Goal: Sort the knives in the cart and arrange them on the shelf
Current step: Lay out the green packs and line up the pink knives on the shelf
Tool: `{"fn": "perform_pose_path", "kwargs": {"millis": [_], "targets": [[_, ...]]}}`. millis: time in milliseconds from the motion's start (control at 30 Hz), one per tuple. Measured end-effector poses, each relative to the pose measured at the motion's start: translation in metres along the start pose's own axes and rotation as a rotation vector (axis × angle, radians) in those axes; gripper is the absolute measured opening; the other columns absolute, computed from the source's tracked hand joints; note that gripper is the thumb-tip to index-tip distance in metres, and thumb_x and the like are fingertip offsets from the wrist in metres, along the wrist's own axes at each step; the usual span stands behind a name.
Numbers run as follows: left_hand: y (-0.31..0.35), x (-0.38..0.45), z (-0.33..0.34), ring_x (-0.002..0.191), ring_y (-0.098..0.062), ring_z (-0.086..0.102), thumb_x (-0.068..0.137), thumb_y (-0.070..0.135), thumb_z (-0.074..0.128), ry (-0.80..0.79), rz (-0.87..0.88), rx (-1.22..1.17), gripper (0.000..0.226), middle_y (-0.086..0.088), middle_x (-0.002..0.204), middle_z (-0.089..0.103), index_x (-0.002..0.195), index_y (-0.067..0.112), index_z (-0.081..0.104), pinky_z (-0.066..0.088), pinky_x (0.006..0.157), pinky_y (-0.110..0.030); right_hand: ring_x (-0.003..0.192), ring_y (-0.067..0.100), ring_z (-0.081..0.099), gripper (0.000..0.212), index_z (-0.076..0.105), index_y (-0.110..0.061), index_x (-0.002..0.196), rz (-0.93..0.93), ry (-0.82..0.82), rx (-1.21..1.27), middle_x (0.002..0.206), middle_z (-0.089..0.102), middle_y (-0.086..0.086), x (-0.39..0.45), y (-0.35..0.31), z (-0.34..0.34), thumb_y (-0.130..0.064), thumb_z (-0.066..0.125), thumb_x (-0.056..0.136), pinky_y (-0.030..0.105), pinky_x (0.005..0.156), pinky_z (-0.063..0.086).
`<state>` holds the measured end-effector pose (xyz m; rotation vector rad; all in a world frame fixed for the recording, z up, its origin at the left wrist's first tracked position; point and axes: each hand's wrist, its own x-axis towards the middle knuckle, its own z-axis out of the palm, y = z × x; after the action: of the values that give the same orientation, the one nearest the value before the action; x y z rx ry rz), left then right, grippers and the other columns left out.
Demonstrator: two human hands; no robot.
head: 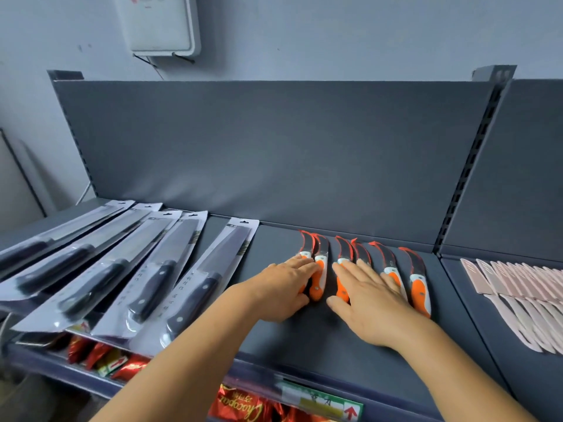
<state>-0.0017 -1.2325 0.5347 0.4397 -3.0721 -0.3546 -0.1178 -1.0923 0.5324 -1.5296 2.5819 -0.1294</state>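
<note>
Hands [281, 289] [370, 303] press flat on curved orange-handled knives [419, 284] (dark matte shelf [304, 339]).

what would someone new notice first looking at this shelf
Probably the row of orange-handled curved knives at mid-shelf, with the left hand and right hand laid flat on them. Then the large packaged black-handled knives fanned to the left and the pale pink knives on the right.

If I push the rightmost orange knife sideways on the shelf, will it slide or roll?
The rightmost orange knife lies flat on the smooth shelf, so it would probably slide, not roll. Its curved shape may make it pivot when pushed at one end. It looks small, so likely light.
</note>
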Motion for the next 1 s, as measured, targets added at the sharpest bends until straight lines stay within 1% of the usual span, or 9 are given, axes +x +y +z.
{"fn": "perform_pose_path", "kwargs": {"millis": [67,133,233,367,567,700,767,867,1000], "targets": [[-0.001,-0.007,-0.003,0.147,-0.019,0.012,0.095,0.023,0.049,0.046,-0.022,0.016,0.058,0.002,0.156,0.021,0.148,0.017,0.025,0.025,0.114,-0.043,0.148,0.013,-0.009,0.065,0.001,-0.03,0.153,-0.013,0.021,0.01,0.161,-0.005,-0.01,0.0,-0.01,-0.005,-0.053,0.029,0.098,0.038,0.119,0.001],[-0.004,-0.02,-0.013,0.147,-0.019,0.012,0.098,0.028,0.045,0.118,-0.046,0.022,0.056,0.001,0.155,0.023,0.148,0.017,0.025,0.024,0.114,-0.041,0.148,0.013,-0.007,0.064,0.003,-0.03,0.153,-0.034,0.061,0.025,0.161,-0.003,-0.011,0.001,-0.024,-0.012,-0.053,0.029,0.098,0.038,0.12,0.002],[-0.018,-0.048,-0.033,0.141,-0.019,0.024,0.096,0.029,0.048,0.223,-0.079,0.067,0.053,0.0,0.152,0.028,0.145,0.014,0.031,0.027,0.111,-0.035,0.148,0.011,-0.004,0.062,0.009,-0.03,0.153,-0.097,0.138,0.021,0.161,0.0,-0.011,0.006,-0.057,-0.02,-0.051,0.031,0.099,0.034,0.119,0.004],[-0.06,-0.099,-0.054,0.132,-0.018,0.037,0.095,0.03,0.047,0.349,-0.151,0.071,0.049,0.006,0.147,0.034,0.142,0.019,0.037,0.033,0.105,-0.032,0.146,0.009,0.005,0.057,0.015,-0.03,0.151,-0.209,0.202,0.035,0.159,0.007,-0.012,0.009,-0.12,-0.027,-0.047,0.033,0.099,0.029,0.116,0.006],[-0.148,-0.181,-0.075,0.131,-0.015,0.039,0.096,0.036,0.046,0.343,-0.233,0.113,0.049,0.007,0.146,0.037,0.142,0.022,0.038,0.032,0.108,-0.03,0.145,0.009,0.007,0.055,0.018,-0.032,0.149,-0.295,0.182,0.096,0.158,0.009,-0.013,0.019,-0.232,-0.018,-0.046,0.034,0.099,0.028,0.116,0.006],[-0.209,-0.228,-0.085,0.127,-0.016,0.042,0.096,0.039,0.046,0.329,-0.309,0.094,0.047,0.009,0.144,0.038,0.14,0.023,0.04,0.035,0.104,-0.03,0.145,0.009,0.008,0.058,0.016,-0.032,0.15,-0.339,0.119,0.114,0.158,0.008,-0.013,0.027,-0.304,-0.006,-0.048,0.035,0.099,0.03,0.116,0.007],[-0.238,-0.246,-0.087,0.128,-0.015,0.041,0.096,0.038,0.046,0.332,-0.337,0.106,0.045,0.009,0.143,0.04,0.139,0.023,0.041,0.033,0.105,-0.029,0.145,0.01,0.008,0.058,0.015,-0.032,0.151,-0.348,0.079,0.135,0.158,0.009,-0.013,0.03,-0.334,0.0,-0.048,0.035,0.099,0.032,0.117,0.007],[-0.278,-0.268,-0.087,0.137,-0.014,0.031,0.098,0.038,0.042,0.316,-0.401,0.117,0.051,0.009,0.15,0.032,0.145,0.023,0.033,0.027,0.11,-0.029,0.146,0.013,0.005,0.062,0.01,-0.031,0.152,-0.347,0.021,0.148,0.16,0.005,-0.011,0.039,-0.374,0.011,-0.049,0.036,0.098,0.034,0.119,0.008],[-0.314,-0.285,-0.085,0.136,-0.014,0.031,0.099,0.038,0.04,0.287,-0.437,0.091,0.049,0.01,0.15,0.031,0.145,0.024,0.032,0.029,0.109,-0.031,0.148,0.016,-0.002,0.069,0.001,-0.029,0.153,-0.303,-0.026,0.183,0.161,-0.003,-0.005,0.054,-0.417,0.025,-0.05,0.037,0.098,0.038,0.119,0.008]]}}
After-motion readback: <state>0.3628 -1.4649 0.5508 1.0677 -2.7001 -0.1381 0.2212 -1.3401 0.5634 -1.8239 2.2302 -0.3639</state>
